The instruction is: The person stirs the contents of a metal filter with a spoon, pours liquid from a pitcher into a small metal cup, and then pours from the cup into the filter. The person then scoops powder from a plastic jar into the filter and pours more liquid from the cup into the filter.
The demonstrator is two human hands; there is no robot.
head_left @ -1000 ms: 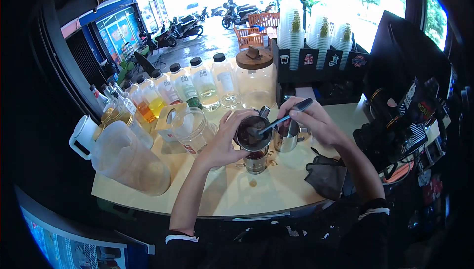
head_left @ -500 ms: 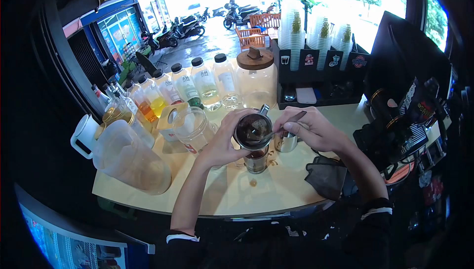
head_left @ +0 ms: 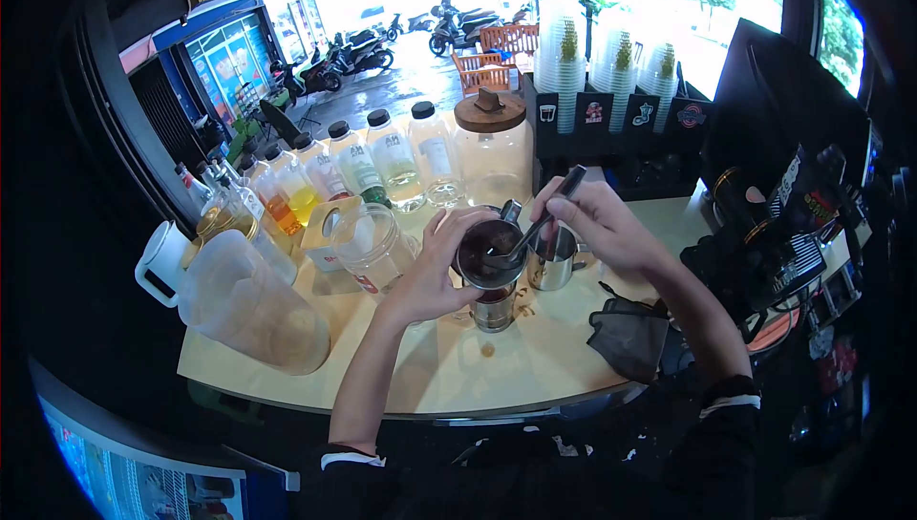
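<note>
My left hand (head_left: 432, 276) is wrapped round a metal pitcher (head_left: 489, 267), which is tilted so its mouth faces me; dark brown stuff shows inside. In my right hand (head_left: 611, 229) is a spoon (head_left: 573, 182) with a dark handle, its lower end inside the pitcher's mouth. Directly below the tilted pitcher stands a metal cup (head_left: 495, 316) with dark liquid at its top. Another metal pitcher (head_left: 550, 270) stands just right of it, partly behind my right hand. Brown spill drops (head_left: 488, 351) dot the counter nearby.
Left on the counter (head_left: 401, 382) are a large plastic jug (head_left: 244, 305), a clear jar (head_left: 368, 248) and a row of bottles (head_left: 392, 167). A wood-lidded jar (head_left: 492, 152) and a cup rack (head_left: 621, 119) stand behind. A dark cloth (head_left: 629, 339) lies right.
My right hand has risen slightly and the spoon handle now stands steeper. The right-hand metal pitcher shows more clearly. My left hand still holds the tilted pitcher over the cup.
</note>
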